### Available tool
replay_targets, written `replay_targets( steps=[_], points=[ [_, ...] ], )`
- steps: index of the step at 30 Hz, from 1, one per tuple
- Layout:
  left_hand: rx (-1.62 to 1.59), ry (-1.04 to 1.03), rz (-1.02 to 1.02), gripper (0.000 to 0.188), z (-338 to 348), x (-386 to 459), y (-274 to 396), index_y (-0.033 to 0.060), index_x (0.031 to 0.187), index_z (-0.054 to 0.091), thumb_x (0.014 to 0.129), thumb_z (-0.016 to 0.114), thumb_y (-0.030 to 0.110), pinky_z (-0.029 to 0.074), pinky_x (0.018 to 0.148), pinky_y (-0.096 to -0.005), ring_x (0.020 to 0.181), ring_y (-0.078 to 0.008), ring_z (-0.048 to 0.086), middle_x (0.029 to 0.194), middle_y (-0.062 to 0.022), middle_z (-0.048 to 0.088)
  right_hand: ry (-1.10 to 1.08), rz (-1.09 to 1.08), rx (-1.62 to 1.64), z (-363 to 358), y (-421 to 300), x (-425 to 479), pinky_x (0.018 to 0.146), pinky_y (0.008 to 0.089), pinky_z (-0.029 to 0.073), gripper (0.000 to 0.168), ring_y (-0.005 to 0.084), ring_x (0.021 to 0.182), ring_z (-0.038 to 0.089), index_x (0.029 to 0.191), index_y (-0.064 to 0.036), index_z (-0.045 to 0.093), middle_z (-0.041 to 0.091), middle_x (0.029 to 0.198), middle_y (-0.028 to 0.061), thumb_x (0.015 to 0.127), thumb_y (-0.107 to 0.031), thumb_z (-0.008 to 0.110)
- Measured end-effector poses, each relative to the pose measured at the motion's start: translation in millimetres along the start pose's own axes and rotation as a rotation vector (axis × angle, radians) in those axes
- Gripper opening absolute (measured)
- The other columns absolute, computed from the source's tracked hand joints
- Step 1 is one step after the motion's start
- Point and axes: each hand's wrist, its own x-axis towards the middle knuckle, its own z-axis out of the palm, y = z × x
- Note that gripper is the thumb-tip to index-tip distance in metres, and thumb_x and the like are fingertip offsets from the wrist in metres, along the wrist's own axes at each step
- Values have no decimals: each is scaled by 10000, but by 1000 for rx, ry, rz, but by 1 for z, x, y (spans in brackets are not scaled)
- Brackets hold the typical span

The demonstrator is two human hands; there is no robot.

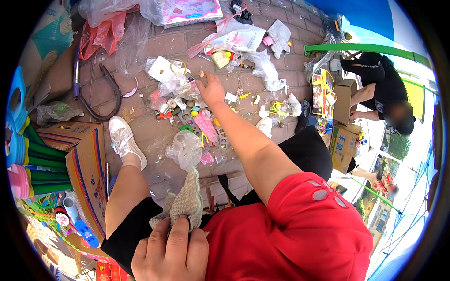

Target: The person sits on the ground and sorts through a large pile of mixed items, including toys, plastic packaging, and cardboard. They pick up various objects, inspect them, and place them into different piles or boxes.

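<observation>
My left hand point(172, 249), low in the picture, grips a beige knitted cloth point(186, 202) above my lap. My right hand point(212, 87) reaches out over the brick paving with its fingers spread, beside a small tan piece point(201, 73). Under and left of it lies a heap of clear plastic bags point(175, 84), with a roll point(171, 103), grey toy track pieces point(223, 138) and a pink dotted wrapper point(205, 127). A crumpled clear bag point(184, 149) lies nearer me. A yellow toy point(244, 95) lies right of my wrist.
Cardboard boxes point(86, 168) with blue and pink toys stand at left. A curved dark tube point(117, 87) and red plastic bag point(102, 38) lie upper left. A flat toy box point(191, 14) is at the top. At right, another person point(390, 84) bends by a cardboard box point(342, 100) below a green bar point(365, 48).
</observation>
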Motion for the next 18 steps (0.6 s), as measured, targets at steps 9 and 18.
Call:
replay_targets(
  steps=[9,18],
  points=[
    [39,-62,-26,207,2,21,7,83,981,552,776,530,105,483,750,-338,936,-232,581,1059,-62,562,400,155,-265,-101,108,107,987,449,341,766,302,1269,329,1315,-114,376,365,1375,117,679,-374,715],
    [59,-137,7,217,5,55,20,84,997,551,783,519,109,483,763,-345,927,-244,584,1063,-67,561,-258,37,-121,-72,94,122,853,409,452,575,356,1001,570,1204,-14,477,597,1076,213,739,-298,658]
  ],
)
